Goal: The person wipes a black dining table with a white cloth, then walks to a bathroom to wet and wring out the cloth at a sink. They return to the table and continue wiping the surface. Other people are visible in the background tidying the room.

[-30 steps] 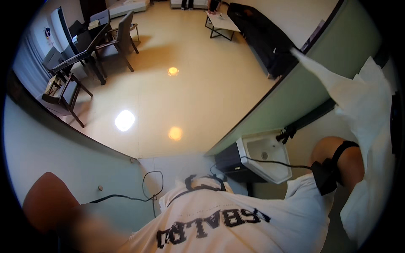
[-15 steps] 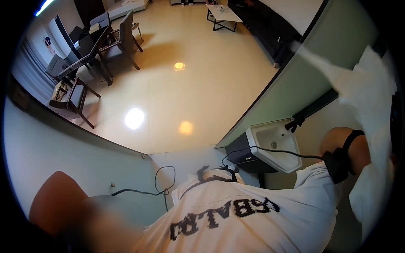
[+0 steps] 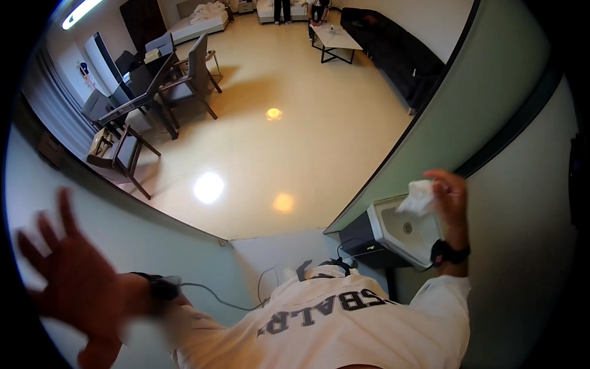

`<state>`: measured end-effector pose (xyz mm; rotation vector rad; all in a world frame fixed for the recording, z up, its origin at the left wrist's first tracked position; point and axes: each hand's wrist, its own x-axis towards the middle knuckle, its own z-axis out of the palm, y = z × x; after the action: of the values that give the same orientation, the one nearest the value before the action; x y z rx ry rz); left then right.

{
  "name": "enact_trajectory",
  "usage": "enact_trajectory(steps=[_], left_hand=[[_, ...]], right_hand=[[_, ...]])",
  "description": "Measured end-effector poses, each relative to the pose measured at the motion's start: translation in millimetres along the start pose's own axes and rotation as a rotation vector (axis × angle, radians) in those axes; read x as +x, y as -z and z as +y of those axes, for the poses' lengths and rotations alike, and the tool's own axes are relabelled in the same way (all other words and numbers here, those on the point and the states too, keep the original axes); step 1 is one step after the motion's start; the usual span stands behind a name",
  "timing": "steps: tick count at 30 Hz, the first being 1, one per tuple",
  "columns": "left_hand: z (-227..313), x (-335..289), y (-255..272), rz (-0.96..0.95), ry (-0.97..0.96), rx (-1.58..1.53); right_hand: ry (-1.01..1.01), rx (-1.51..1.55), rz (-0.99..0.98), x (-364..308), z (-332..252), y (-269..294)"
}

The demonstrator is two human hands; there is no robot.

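Observation:
My left hand [image 3: 77, 270] is raised at the left, palm showing and fingers spread, with nothing in it. At the right, my right hand [image 3: 452, 195] pinches a crumpled white tissue [image 3: 418, 195]. The tissue hangs over the far part of a small white sink [image 3: 376, 229], apart from the basin floor. A dark band with a small device [image 3: 163, 287] is strapped on my left wrist, and a similar black wristband [image 3: 448, 253] is on my right. The tap is hidden behind my right hand.
A pale green partition [image 3: 424, 147] stands beside the sink. Ahead, a doorway opens onto a shiny tiled floor [image 3: 246, 154]. Chairs [image 3: 195, 74] surround a dark table at the left; a low table [image 3: 337, 38] and black sofa [image 3: 390, 46] stand far right. Two people [image 3: 283, 11] are at the back. Cables run from my wrists.
The white tissue, earlier large and close at the right, is now bunched up over the sink. My right hand has moved inward; my left hand has come up into view, fingers spread.

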<state>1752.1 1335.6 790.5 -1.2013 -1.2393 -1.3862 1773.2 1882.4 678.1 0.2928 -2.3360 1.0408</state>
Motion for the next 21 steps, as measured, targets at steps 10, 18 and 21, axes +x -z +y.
enact_trajectory(steps=[10, 18, 21], left_hand=[[-99, -278, -15, 0.160, 1.215, -0.117], [-88, -355, -39, 0.360, 1.553, -0.136], [-83, -352, -41, 0.345, 1.525, -0.162]], right_hand=[[-0.838, -0.203, 0.059, -224, 264, -57], [-0.990, -0.554, 0.177, -338, 339, -96], [-0.877, -0.729, 0.307, -311, 327, -142]])
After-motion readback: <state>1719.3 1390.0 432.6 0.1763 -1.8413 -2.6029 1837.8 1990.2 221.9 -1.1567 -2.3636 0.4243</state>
